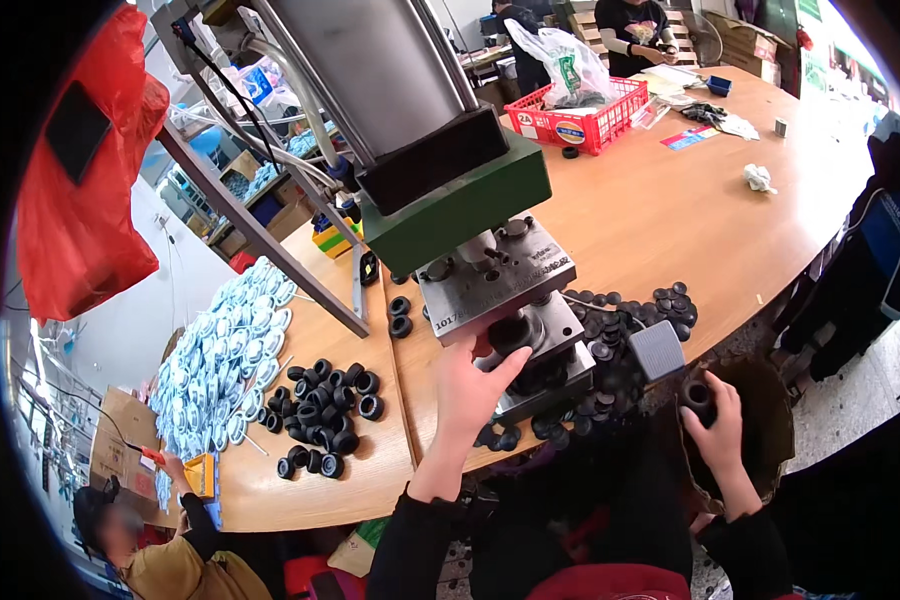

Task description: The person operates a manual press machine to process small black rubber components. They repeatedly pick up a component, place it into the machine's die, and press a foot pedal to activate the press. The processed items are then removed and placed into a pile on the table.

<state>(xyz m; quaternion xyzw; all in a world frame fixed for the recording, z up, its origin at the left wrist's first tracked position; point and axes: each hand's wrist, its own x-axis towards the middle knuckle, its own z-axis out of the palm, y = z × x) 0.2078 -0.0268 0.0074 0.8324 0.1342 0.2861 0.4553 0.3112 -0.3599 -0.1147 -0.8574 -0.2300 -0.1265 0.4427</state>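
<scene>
My left hand reaches into the bench press, its thumb and fingers closed around a black round rubber piece between the steel die plates. Part of that piece is hidden by the fingers and the upper plate. Off to the right, my right hand grips a small black toy tyre above an open cardboard box. Many black rubber discs lie heaped around the press base. On the left part of the table sits a pile of small black tyres.
The press's green block and cylinder rise in front. A grey box stands by the discs. Light-blue plastic parts are heaped at left; a red crate stands farther back. A co-worker sits lower left; another person is behind.
</scene>
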